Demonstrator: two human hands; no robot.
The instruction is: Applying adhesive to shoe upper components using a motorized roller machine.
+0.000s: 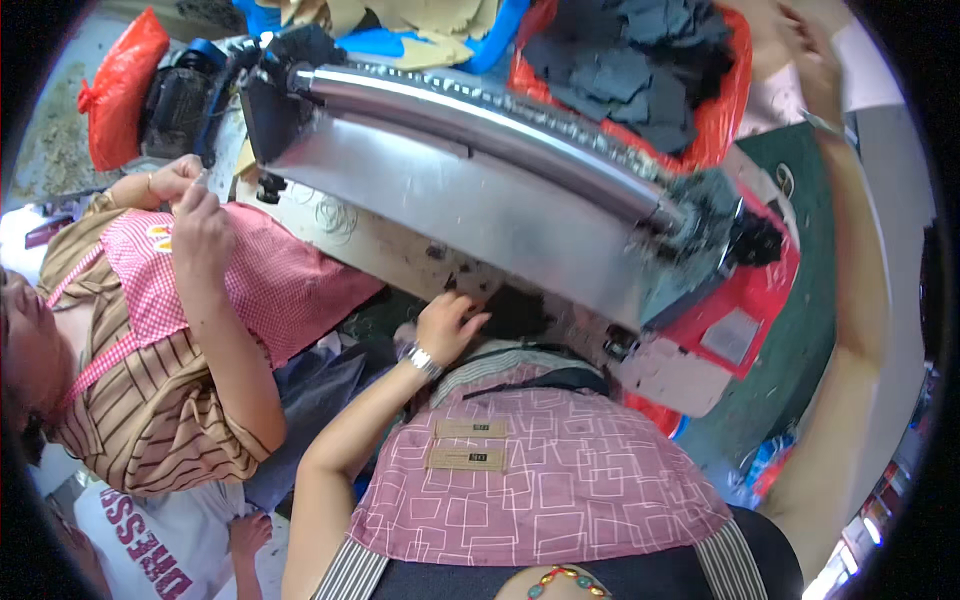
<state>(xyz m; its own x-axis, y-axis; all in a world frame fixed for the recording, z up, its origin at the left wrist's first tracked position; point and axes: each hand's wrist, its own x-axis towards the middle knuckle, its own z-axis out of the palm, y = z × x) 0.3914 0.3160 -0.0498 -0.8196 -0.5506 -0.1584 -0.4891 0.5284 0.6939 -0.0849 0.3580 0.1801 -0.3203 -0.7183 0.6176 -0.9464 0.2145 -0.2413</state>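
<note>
My left hand (447, 322) reaches forward over my pink patterned apron (530, 480), a silver wristwatch (424, 360) on the wrist. The fingers curl down loosely onto a dark, fuzzy piece of material (515, 312) that lies at the lower edge of the machine's slanted metal plate (470, 205) — touching it at its left side, not closed around it as far as I can see. The dark piece sits right under the plate's rim, just in front of my apron, on the pale, stained worktop (385, 250).

My right arm stretches far up along the right side of the picture. My right hand (815, 60) is near the top right corner, beside a red bin (725, 115) heaped with dark grey cut pieces (640, 55). A thin metal tool (825, 125) shows at that hand, but the view bends so hard there that I cannot tell how the fingers stand or whether they clasp it.

Above the metal plate runs a long shiny roller (480, 115), with dark fluff gathered at its right end (715, 200). Behind it lie tan sheets on a blue tray (410, 45).

To my left sits another person in a brown striped top and a red checked apron (270, 275), both of their hands (190, 195) raised together near the machine's left end — well apart from mine. A red plastic bag (120, 85) hangs in the far left corner.
</note>
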